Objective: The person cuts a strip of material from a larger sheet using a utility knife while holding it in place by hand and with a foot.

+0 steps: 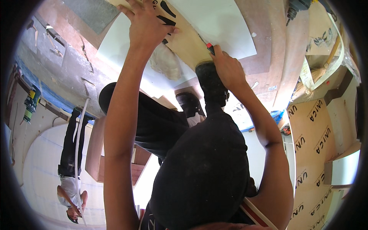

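My left hand (147, 28) lies with its fingers spread on a tan board strip (187, 35) that carries black printing. My right hand (230, 69) is closed around a red-and-black utility knife (210, 48), its tip at the strip's right edge. Under the strip is a white sheet (232, 27). One of my black shoes (208, 73) stands at the strip's near end, just left of the right hand. A crumpled, pale translucent piece (165, 63) lies on the sheet below my left hand.
A power drill (297, 9) lies at the top right. Printed plywood (312, 153) and a pale curved strip (337, 63) are on the right. At left, another person (71, 165) stands near a wooden box (97, 153); a green power tool (30, 105) is farther left.
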Demonstrator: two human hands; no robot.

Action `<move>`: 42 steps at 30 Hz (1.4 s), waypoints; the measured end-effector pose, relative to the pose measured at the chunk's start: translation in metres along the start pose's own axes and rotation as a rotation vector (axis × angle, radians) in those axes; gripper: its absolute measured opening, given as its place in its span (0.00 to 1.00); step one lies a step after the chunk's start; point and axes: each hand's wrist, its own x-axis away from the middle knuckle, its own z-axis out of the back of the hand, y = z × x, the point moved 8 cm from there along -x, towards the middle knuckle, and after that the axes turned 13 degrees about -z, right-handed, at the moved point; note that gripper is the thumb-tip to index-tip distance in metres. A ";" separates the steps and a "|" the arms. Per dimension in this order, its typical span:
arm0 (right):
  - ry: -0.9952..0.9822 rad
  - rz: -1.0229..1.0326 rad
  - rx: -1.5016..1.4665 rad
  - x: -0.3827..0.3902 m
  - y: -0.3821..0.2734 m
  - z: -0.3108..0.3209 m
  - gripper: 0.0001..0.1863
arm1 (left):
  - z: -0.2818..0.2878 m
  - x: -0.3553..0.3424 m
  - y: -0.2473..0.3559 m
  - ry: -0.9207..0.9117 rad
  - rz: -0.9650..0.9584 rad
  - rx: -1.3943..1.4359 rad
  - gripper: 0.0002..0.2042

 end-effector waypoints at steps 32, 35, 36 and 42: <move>-0.085 -0.014 -0.037 0.011 0.023 -0.006 0.14 | 0.001 -0.003 0.005 -0.016 -0.063 -0.021 0.70; -0.100 -0.027 -0.031 0.011 0.025 -0.008 0.14 | 0.001 -0.001 0.003 0.002 -0.022 -0.036 0.70; -0.096 -0.026 -0.027 0.011 0.026 -0.009 0.14 | 0.001 -0.002 0.005 -0.008 -0.053 -0.066 0.70; -0.046 0.004 -0.034 0.011 0.029 -0.013 0.15 | -0.002 -0.002 0.005 -0.003 -0.097 -0.092 0.71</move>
